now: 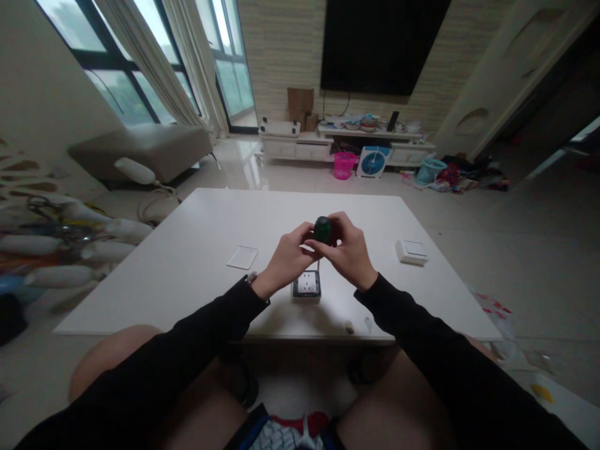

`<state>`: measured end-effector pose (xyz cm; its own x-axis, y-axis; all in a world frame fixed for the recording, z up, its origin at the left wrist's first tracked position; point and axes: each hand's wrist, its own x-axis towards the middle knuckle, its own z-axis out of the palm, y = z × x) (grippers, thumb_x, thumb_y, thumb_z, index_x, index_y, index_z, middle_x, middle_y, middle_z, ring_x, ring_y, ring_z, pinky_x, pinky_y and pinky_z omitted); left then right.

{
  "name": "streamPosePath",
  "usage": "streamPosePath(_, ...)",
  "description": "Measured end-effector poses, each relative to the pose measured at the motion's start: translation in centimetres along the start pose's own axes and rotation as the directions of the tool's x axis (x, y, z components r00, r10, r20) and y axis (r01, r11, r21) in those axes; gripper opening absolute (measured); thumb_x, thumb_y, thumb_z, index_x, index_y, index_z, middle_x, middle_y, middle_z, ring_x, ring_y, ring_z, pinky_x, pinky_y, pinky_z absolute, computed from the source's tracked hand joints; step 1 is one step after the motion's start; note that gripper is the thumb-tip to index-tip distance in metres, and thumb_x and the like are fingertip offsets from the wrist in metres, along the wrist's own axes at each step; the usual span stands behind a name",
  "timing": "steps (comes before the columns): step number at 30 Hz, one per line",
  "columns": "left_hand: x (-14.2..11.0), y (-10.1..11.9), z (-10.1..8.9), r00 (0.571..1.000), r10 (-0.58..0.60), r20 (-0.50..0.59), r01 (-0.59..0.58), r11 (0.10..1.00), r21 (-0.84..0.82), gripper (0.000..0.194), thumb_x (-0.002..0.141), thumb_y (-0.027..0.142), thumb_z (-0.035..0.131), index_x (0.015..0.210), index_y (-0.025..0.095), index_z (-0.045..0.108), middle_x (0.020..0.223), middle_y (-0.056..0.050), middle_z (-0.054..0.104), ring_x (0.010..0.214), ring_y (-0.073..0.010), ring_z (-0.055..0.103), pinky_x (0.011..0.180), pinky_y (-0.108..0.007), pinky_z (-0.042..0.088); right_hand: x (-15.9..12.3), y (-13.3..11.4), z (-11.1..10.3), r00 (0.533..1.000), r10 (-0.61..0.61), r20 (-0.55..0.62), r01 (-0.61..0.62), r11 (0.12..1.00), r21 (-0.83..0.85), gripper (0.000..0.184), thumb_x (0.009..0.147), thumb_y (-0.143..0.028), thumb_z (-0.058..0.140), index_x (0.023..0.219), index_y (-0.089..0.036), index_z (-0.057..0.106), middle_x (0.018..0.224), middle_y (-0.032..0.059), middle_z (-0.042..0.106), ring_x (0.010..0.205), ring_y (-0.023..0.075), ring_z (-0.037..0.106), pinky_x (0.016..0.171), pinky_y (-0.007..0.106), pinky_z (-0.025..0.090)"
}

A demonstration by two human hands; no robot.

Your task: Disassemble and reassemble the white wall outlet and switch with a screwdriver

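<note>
A screwdriver (322,230) with a dark green handle stands roughly upright in front of me, its handle end toward the camera. My left hand (293,251) has its fingers closed on the handle from the left. My right hand (349,247) grips the same handle from the right. Below the hands, a thin shaft runs down toward the upper right corner of a wall socket (307,283). The socket has a white face, dark edges and a white box beneath. Whether the tip touches a screw is hidden from view.
On the white table (210,212), a square cover plate (242,257) lies left and a white wall switch (412,252) sits right. Two small items, a brownish one (349,327) and a pale one (368,324), lie near the front edge. A low cabinet (309,150) stands beyond.
</note>
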<state>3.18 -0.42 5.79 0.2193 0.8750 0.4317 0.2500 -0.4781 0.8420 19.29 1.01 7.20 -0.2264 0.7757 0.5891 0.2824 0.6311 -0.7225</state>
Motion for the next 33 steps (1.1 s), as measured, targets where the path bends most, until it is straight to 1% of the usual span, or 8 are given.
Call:
streamPosePath(4, -0.2, -0.4, 0.3, 0.997, 0.001, -0.078, -0.005, 0.998, -0.058, 0.021, 0.086, 0.021, 0.076, 0.104, 0.016, 0.067, 0.102, -0.006, 0.077, 0.094, -0.0187, 0.074, 0.073, -0.025, 0.060, -0.3, 1.0, -0.3, 0.999, 0.017, 0.029, -0.018, 0.999, 0.031, 0.039, 0.086, -0.047, 0.080, 0.107, -0.024, 0.054, 0.094, -0.0001, 0.062, 0.071, 0.0148, 0.059, 0.064, 0.030, 0.048)
streamPosePath(7, -0.3, -0.8, -0.4, 0.997, -0.024, -0.077, 0.019, 0.997, -0.071, 0.025, 0.086, 0.032, 0.080, 0.102, 0.016, 0.069, 0.098, -0.006, 0.077, 0.091, -0.0200, 0.075, 0.072, -0.028, 0.062, -2.1, 4.1, -0.9, 0.996, 0.083, 0.035, -0.084, 0.996, 0.037, 0.026, 0.097, -0.042, 0.063, 0.115, -0.023, 0.056, 0.102, 0.0038, 0.063, 0.085, 0.0185, 0.063, 0.073, 0.034, 0.053)
streamPosePath(9, -0.6, -1.0, -1.1, 0.997, -0.036, -0.063, 0.032, 0.998, -0.052, 0.029, 0.084, 0.035, 0.082, 0.102, 0.016, 0.069, 0.097, -0.007, 0.078, 0.093, -0.0213, 0.076, 0.073, -0.030, 0.064, -4.0, 7.0, -1.0, 0.972, 0.193, 0.132, -0.187, 0.981, -0.051, 0.020, 0.098, -0.037, 0.059, 0.109, -0.021, 0.058, 0.105, 0.0066, 0.064, 0.092, 0.0215, 0.065, 0.077, 0.038, 0.055)
streamPosePath(13, -1.1, -1.4, -2.4, 0.997, -0.045, -0.064, 0.041, 0.998, -0.054, 0.030, 0.084, 0.034, 0.083, 0.102, 0.016, 0.070, 0.098, -0.008, 0.079, 0.093, -0.0217, 0.076, 0.076, -0.032, 0.066, -7.8, 11.9, 0.2, 0.834, 0.264, 0.485, -0.229, 0.964, -0.132, 0.081, 0.067, -0.037, 0.092, 0.136, -0.018, 0.054, 0.137, 0.0186, 0.060, 0.123, 0.0339, 0.063, 0.100, 0.052, 0.054)
streamPosePath(16, -1.5, -1.9, -3.3, 0.996, -0.067, -0.064, 0.062, 0.995, -0.081, 0.029, 0.083, 0.033, 0.084, 0.104, 0.016, 0.071, 0.100, -0.008, 0.079, 0.094, -0.0215, 0.077, 0.076, -0.031, 0.066, -9.1, 13.6, 1.8, 0.803, 0.264, 0.535, -0.232, 0.964, -0.128, 0.090, 0.058, -0.029, 0.097, 0.137, -0.018, 0.057, 0.136, 0.0172, 0.063, 0.127, 0.0352, 0.063, 0.108, 0.053, 0.051)
streamPosePath(23, -2.6, -3.0, -4.9, 0.990, -0.114, -0.088, 0.102, 0.986, -0.133, 0.033, 0.082, 0.033, 0.086, 0.106, 0.015, 0.072, 0.099, -0.008, 0.080, 0.095, -0.0228, 0.078, 0.073, -0.030, 0.067, -10.1, 13.7, 4.9, 0.809, 0.250, 0.532, -0.233, 0.967, -0.101, 0.080, 0.067, -0.030, 0.094, 0.138, -0.020, 0.058, 0.136, 0.0155, 0.063, 0.124, 0.0327, 0.064, 0.108, 0.053, 0.052)
streamPosePath(29, -4.2, -3.6, -5.7, 0.981, -0.156, -0.116, 0.136, 0.977, -0.164, 0.030, 0.082, 0.031, 0.086, 0.104, 0.016, 0.073, 0.099, -0.007, 0.080, 0.094, -0.0225, 0.078, 0.072, -0.030, 0.068, -12.8, 12.8, 9.7, 0.875, 0.181, 0.448, -0.227, 0.973, 0.050, 0.089, 0.077, -0.046, 0.091, 0.152, -0.027, 0.047, 0.153, 0.0157, 0.055, 0.142, 0.0346, 0.053, 0.120, 0.055, 0.041)
streamPosePath(33, -5.1, -4.4, -5.6, 0.972, -0.195, -0.129, 0.167, 0.966, -0.198, 0.029, 0.083, 0.031, 0.085, 0.104, 0.016, 0.073, 0.100, -0.007, 0.080, 0.096, -0.0226, 0.078, 0.073, -0.030, 0.069, -13.6, 12.3, 11.0, 0.895, 0.156, 0.419, -0.182, 0.983, 0.022, 0.089, 0.083, -0.048, 0.085, 0.158, -0.029, 0.041, 0.160, 0.0163, 0.047, 0.149, 0.0349, 0.046, 0.124, 0.055, 0.037)
